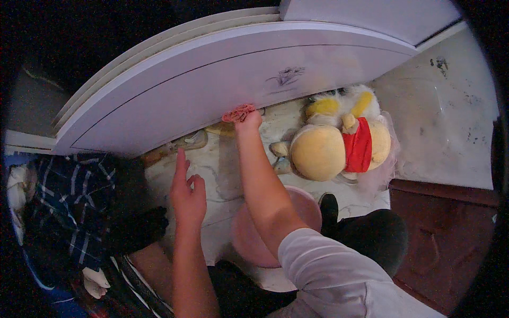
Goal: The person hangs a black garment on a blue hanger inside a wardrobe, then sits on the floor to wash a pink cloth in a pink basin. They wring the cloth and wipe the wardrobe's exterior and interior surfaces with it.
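My right hand [249, 121] grips a crumpled pink cloth [237, 113] against the lower edge of a white panel [179, 91], which looks like a door or the side of a piece of furniture. Dark scribbled marks [287, 76] show on that panel, to the right of the cloth. My left hand [188, 198] hovers over the floor with nothing in it, its fingers apart and some of them pointing towards the panel. Under my right forearm stands a pink plastic basin [248, 242]. The forearm hides part of it, and I cannot tell what it holds.
Plush toys, among them a yellow bear in a red shirt [357, 145], lie on the marbled floor [220, 187] at right. Dark checked clothing [75, 202] is heaped at left. A dark red-brown wooden surface [441, 234] borders the right, below a stained pale wall [433, 107].
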Action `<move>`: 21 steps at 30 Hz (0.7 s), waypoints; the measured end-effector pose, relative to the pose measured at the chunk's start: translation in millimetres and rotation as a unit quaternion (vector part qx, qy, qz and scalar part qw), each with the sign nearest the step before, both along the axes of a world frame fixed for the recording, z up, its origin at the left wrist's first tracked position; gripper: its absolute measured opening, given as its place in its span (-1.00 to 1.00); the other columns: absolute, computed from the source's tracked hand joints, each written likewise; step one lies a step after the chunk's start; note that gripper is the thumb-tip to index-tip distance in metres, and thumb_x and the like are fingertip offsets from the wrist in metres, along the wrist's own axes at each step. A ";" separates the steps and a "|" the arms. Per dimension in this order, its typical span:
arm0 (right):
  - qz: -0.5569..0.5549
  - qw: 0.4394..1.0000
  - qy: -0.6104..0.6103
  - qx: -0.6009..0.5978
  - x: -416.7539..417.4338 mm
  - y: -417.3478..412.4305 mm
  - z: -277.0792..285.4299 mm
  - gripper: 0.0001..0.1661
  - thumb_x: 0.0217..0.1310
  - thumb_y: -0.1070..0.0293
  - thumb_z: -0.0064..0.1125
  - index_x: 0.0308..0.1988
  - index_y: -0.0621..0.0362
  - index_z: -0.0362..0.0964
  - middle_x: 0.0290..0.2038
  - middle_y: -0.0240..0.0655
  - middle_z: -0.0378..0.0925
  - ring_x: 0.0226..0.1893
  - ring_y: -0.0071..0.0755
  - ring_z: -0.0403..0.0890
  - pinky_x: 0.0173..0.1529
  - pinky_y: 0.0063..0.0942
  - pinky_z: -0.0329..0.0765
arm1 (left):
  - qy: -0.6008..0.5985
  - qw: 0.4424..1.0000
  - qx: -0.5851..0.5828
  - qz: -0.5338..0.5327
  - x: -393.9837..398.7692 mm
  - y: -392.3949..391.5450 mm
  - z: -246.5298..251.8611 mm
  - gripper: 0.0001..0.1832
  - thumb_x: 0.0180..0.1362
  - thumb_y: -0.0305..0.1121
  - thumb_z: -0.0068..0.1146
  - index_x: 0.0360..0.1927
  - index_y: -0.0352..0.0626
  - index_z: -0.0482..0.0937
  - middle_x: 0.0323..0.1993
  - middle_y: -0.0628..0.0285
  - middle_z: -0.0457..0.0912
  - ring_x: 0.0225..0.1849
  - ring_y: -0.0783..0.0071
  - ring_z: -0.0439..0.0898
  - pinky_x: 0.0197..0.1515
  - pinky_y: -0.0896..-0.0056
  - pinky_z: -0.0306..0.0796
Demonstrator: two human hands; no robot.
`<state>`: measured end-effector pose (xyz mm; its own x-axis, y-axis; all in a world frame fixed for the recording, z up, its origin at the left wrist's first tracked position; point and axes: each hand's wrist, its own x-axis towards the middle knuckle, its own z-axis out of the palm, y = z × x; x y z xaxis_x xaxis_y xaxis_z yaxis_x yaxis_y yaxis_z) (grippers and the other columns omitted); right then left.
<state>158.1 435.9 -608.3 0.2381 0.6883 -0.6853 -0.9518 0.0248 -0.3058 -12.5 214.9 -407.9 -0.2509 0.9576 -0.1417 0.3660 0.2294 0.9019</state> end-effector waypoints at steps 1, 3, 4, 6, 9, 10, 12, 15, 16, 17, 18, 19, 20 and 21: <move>0.012 1.000 0.006 0.003 1.6 -3.7 1.0 -0.49 0.58 -0.03 -0.17 0.09 0.11 0.52 -0.02 -0.20 0.67 -0.06 -0.03 0.68 0.01 0.06 0.68 | -0.003 1.000 -0.016 0.001 0.2 1.1 1.7 -0.23 0.27 -0.66 -0.04 0.60 -0.12 0.24 0.53 0.00 0.38 0.46 0.22 0.47 0.19 0.35 0.52; 0.026 0.998 0.017 0.047 7.2 -32.8 5.7 -0.57 0.57 0.05 -0.11 0.04 0.14 0.53 -0.09 -0.14 0.68 -0.08 -0.04 0.69 -0.03 0.03 0.69 | -0.009 0.999 -0.047 0.008 -1.6 1.9 5.4 -0.25 0.28 -0.63 -0.03 0.59 -0.11 0.28 0.50 -0.03 0.43 0.45 0.24 0.48 0.17 0.37 0.52; 0.060 0.990 0.031 0.120 21.6 -45.8 10.3 -0.59 0.58 0.06 -0.10 0.03 0.12 0.52 -0.11 -0.13 0.68 -0.10 -0.05 0.70 -0.06 0.01 0.69 | 0.001 0.999 -0.054 0.006 -2.3 0.1 4.5 -0.27 0.29 -0.61 -0.02 0.58 -0.09 0.29 0.47 -0.04 0.46 0.41 0.25 0.51 0.16 0.37 0.53; 0.023 0.984 -0.098 0.147 34.6 -68.4 41.6 -0.61 0.61 0.07 -0.10 0.11 0.11 0.45 -0.15 -0.12 0.68 -0.17 -0.09 0.72 -0.12 -0.07 0.70 | 0.031 0.997 -0.065 0.006 -8.8 -3.0 2.0 -0.29 0.30 -0.57 0.00 0.56 -0.05 0.33 0.43 -0.08 0.51 0.34 0.28 0.58 0.15 0.37 0.53; -0.086 0.918 -0.364 0.133 18.0 -71.7 167.6 -0.51 0.63 0.14 -0.11 0.36 0.11 0.16 0.03 -0.04 0.62 -0.31 -0.15 0.72 -0.21 -0.21 0.70 | 0.024 0.996 -0.081 -0.007 -9.6 -3.5 10.7 -0.31 0.31 -0.53 0.02 0.54 0.01 0.38 0.39 -0.12 0.54 0.18 0.33 0.66 0.14 0.35 0.53; -0.103 0.889 -0.421 0.150 13.3 -67.0 206.5 -0.42 0.63 0.17 -0.11 0.45 0.11 0.04 0.12 0.00 0.58 -0.36 -0.16 0.72 -0.24 -0.26 0.70 | 0.007 0.996 -0.086 0.001 -10.3 -5.1 11.7 -0.31 0.31 -0.53 0.02 0.54 0.02 0.38 0.39 -0.12 0.54 0.13 0.36 0.67 0.13 0.34 0.53; -0.125 0.779 -0.569 0.231 15.9 -46.0 251.8 -0.26 0.62 0.24 -0.13 0.57 0.13 -0.17 0.38 0.11 0.31 -0.18 -0.05 0.71 -0.08 -0.21 0.68 | -0.033 0.995 -0.097 0.005 -8.2 -5.6 10.8 -0.31 0.31 -0.54 0.02 0.54 0.05 0.39 0.38 -0.11 0.55 0.04 0.40 0.69 0.13 0.33 0.54; -0.185 0.541 -0.801 0.178 2.7 0.4 255.8 -0.19 0.59 0.29 -0.20 0.61 0.25 -0.28 0.62 0.12 -0.14 0.45 0.13 0.13 0.46 0.05 0.13 | 0.020 0.997 -0.080 -0.006 -13.6 -10.4 9.7 -0.32 0.31 -0.54 0.02 0.53 0.04 0.40 0.38 -0.03 0.57 -0.03 0.44 0.69 0.11 0.35 0.54; -0.210 0.454 -0.858 0.115 -1.7 7.0 250.2 -0.19 0.58 0.30 -0.23 0.61 0.30 -0.30 0.65 0.09 -0.25 0.65 0.16 -0.15 0.63 0.13 -0.13 | 0.018 0.997 -0.078 -0.001 -14.5 -12.3 10.2 -0.32 0.31 -0.55 0.03 0.53 0.04 0.40 0.37 -0.01 0.58 -0.05 0.44 0.69 0.10 0.34 0.55; -0.210 0.478 -0.844 0.121 -2.0 9.7 244.1 -0.18 0.58 0.28 -0.24 0.61 0.32 -0.31 0.65 0.10 -0.27 0.66 0.14 -0.24 0.64 0.09 -0.22 | 0.016 0.997 -0.076 0.004 -15.6 -14.7 11.3 -0.32 0.31 -0.55 0.03 0.53 0.04 0.40 0.36 0.02 0.60 -0.07 0.44 0.69 0.10 0.34 0.55; -0.206 0.506 -0.828 0.125 -5.6 8.4 234.0 -0.17 0.59 0.27 -0.25 0.60 0.33 -0.33 0.65 0.11 -0.30 0.67 0.11 -0.32 0.65 0.05 -0.31 | 0.018 0.997 -0.080 0.009 -18.2 -18.8 14.6 -0.32 0.31 -0.55 0.03 0.53 0.05 0.41 0.35 0.04 0.61 -0.10 0.44 0.69 0.09 0.34 0.55; -0.202 0.533 -0.812 0.128 -9.5 6.9 224.6 -0.16 0.59 0.26 -0.25 0.60 0.35 -0.34 0.65 0.11 -0.32 0.67 0.08 -0.41 0.66 0.01 -0.40 | 0.035 0.997 -0.073 0.005 -19.6 -21.8 17.7 -0.32 0.30 -0.55 0.04 0.53 0.05 0.41 0.33 0.03 0.62 -0.10 0.43 0.69 0.09 0.33 0.56; -0.211 0.571 -0.783 0.124 -14.1 5.4 214.0 -0.16 0.60 0.20 -0.27 0.61 0.33 -0.33 0.66 0.09 -0.34 0.67 0.08 -0.39 0.66 0.00 -0.39 | 0.051 0.996 -0.068 0.001 -19.8 -23.6 20.6 -0.32 0.30 -0.55 0.04 0.52 0.05 0.41 0.32 0.03 0.63 -0.11 0.42 0.70 0.10 0.32 0.56; -0.222 0.607 -0.754 0.120 -16.1 5.9 197.0 -0.16 0.61 0.15 -0.28 0.61 0.32 -0.32 0.66 0.07 -0.36 0.67 0.07 -0.37 0.67 0.00 -0.39 | 0.066 0.996 -0.060 -0.003 -18.5 -24.6 22.3 -0.32 0.30 -0.56 0.05 0.52 0.05 0.41 0.30 0.02 0.64 -0.12 0.40 0.70 0.10 0.31 0.56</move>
<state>141.9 441.8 -411.2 0.6682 0.3648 0.6485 0.5212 0.3925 -0.7578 -30.9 190.3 -385.6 -0.2685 0.9375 -0.2213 0.4817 0.3297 0.8119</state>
